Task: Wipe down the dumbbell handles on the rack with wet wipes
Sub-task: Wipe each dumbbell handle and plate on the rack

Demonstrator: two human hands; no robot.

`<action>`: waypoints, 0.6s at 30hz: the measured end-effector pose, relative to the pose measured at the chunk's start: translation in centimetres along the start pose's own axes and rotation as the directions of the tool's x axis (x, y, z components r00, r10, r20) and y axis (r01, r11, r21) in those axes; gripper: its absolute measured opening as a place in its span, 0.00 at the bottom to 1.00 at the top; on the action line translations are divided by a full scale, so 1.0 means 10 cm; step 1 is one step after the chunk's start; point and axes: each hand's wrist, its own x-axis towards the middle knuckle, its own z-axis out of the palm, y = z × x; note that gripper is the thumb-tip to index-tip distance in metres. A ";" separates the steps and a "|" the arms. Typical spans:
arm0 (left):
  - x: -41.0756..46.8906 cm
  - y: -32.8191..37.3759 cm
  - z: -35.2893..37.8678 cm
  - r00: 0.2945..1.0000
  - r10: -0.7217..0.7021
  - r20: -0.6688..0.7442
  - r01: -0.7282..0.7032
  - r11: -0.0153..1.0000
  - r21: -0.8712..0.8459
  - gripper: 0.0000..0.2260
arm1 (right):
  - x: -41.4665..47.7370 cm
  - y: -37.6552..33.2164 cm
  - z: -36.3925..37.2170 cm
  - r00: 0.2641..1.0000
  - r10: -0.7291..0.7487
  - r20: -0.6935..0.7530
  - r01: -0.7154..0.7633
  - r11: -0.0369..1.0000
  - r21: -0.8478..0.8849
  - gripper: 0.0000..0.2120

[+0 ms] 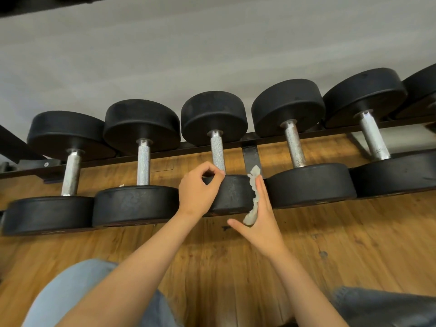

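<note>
Left hand [200,188]: fingers curled on top-left edge of middle dumbbell's [233,194] near head, fingertips just left of handle [218,152] base; actual grip unclear. Right hand [263,220]: fingers straight, pressing crumpled wet wipe [254,173] against head's right side, thumb splayed.

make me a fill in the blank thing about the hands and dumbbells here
The right hand presses a ____ against a dumbbell head.
The left hand grips the ____ dumbbell from the left.
Every dumbbell head is ____ in colour.
Missing: wet wipe; third; black.
</note>
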 end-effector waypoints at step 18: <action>0.01 -0.02 0.00 1.000 0.006 -0.002 -0.006 1.000 -0.013 0.04 | 0.14 0.32 0.04 0.975 0.220 -0.025 -0.209 0.950 0.234 0.39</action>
